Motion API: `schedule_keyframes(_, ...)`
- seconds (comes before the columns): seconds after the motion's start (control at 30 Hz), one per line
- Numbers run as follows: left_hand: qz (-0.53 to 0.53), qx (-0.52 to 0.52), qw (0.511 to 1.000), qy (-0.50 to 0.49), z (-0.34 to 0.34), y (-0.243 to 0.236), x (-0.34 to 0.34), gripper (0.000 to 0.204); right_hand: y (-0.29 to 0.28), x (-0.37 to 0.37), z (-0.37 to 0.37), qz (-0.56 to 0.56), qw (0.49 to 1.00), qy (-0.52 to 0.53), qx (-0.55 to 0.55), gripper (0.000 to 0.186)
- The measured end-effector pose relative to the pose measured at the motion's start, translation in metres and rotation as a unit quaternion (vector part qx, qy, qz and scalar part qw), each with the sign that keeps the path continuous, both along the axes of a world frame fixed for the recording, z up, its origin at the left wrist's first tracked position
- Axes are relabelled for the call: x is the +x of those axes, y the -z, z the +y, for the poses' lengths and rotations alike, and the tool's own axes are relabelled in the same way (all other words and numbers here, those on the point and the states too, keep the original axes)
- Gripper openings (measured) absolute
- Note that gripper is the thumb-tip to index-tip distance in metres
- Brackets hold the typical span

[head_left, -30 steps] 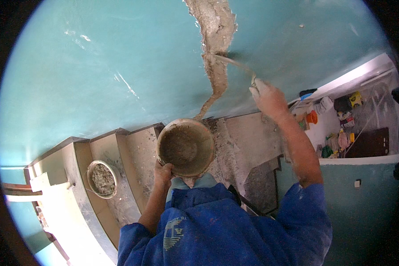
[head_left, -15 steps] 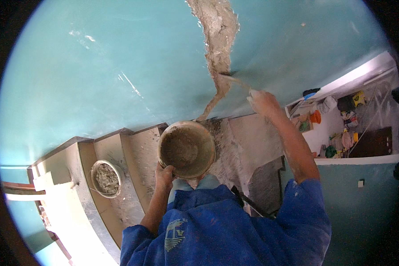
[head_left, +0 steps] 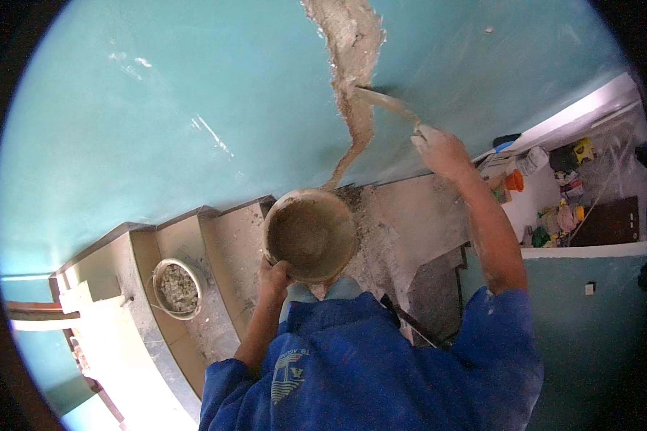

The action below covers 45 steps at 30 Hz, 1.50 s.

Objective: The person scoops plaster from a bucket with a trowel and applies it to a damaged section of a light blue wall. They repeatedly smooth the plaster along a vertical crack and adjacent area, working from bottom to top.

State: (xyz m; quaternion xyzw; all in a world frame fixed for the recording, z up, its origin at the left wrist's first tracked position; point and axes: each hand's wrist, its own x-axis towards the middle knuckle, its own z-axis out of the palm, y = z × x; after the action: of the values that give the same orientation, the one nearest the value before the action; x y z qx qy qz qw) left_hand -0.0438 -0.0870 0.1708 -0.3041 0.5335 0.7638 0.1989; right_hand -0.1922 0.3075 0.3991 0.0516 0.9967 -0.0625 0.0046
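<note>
My left hand point(head_left: 275, 276) grips the lower left rim of a round, mortar-stained basin point(head_left: 310, 233), holding it below a rough plastered channel point(head_left: 352, 50) that runs down the teal wall point(head_left: 180, 115). Grey residue coats the inside of the basin. My right hand point(head_left: 442, 149) is closed on the handle of a trowel point(head_left: 387, 102); its flat blade reaches up and left, with the tip against the grey channel at its right side. The channel narrows and bends toward the stairs at the bottom of the wall.
Stair steps point(head_left: 179, 238) descend along the left, where a bucket of rubble or mortar point(head_left: 179, 289) stands. A landing point(head_left: 417, 219) lies beneath my right arm. Beyond a low wall point(head_left: 575, 316) is a lower area with clutter, including an orange bucket point(head_left: 513, 180).
The trowel tip moved down the channel, then back up. My right hand followed, ending a little right. The basin in my left hand has shifted slightly right and upward since half a second ago.
</note>
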Motion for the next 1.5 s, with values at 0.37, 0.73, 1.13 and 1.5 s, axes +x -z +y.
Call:
schedule_keyframes(0.37, 0.036, -0.008, 0.999, 0.007, 0.008, -0.027, -0.019, 0.053, 0.13, 0.159, 0.004, -0.305, 0.791, -0.128, -0.515, 0.055)
schedule_keyframes(0.73, 0.117, -0.161, 0.979, 0.046, 0.002, -0.032, -0.035, 0.052, 0.125, 0.177, 0.018, -0.534, 0.816, 0.121, -0.183, 0.046)
schedule_keyframes(1.13, 0.095, -0.207, 0.972, 0.05, 0.008, -0.045, -0.024, 0.053, 0.053, 0.125, -0.047, -0.249, 0.95, -0.103, -0.156, 0.043)
schedule_keyframes(1.5, 0.188, -0.168, 0.967, 0.02, 0.021, -0.035, -0.015, 0.059, 0.093, 0.067, -0.094, -0.269, 0.952, -0.146, 0.027, 0.027)
